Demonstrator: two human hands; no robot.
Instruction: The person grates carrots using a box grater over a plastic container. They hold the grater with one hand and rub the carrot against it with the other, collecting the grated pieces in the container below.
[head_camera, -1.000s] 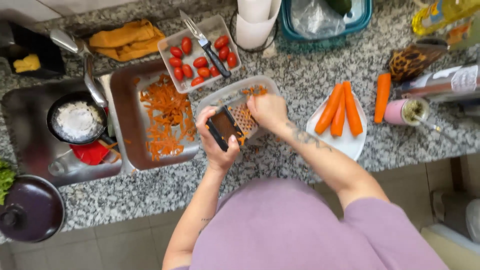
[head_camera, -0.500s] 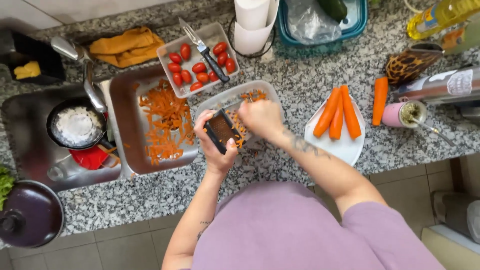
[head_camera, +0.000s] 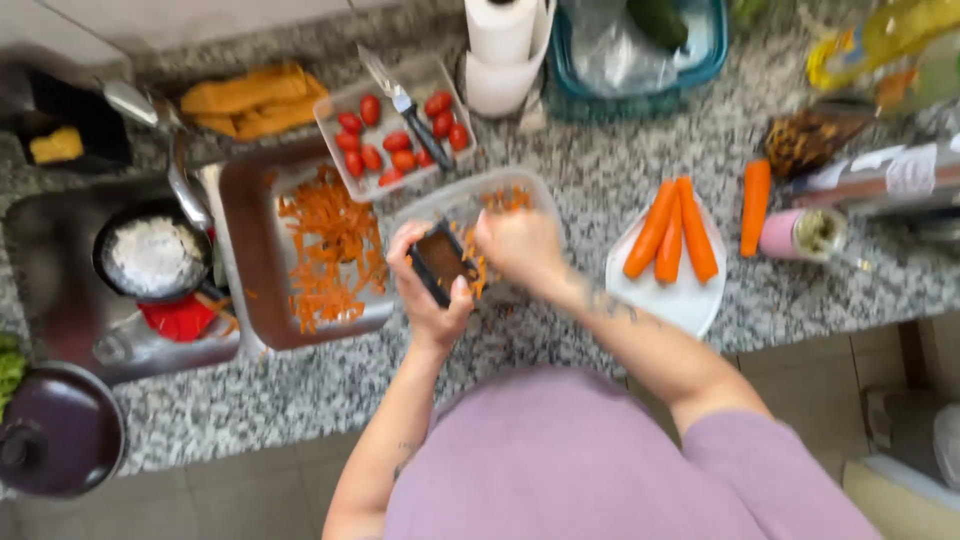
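head view: left hand (head_camera: 428, 290) grips a dark grater (head_camera: 440, 262) over a clear plastic tub (head_camera: 525, 190) of orange shreds; right hand (head_camera: 518, 245) closed, contents hidden.

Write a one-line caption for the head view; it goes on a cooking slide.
Left hand steadies a dark grater while the right hand rubs carrot over a clear tub, peeled carrots waiting alongside.
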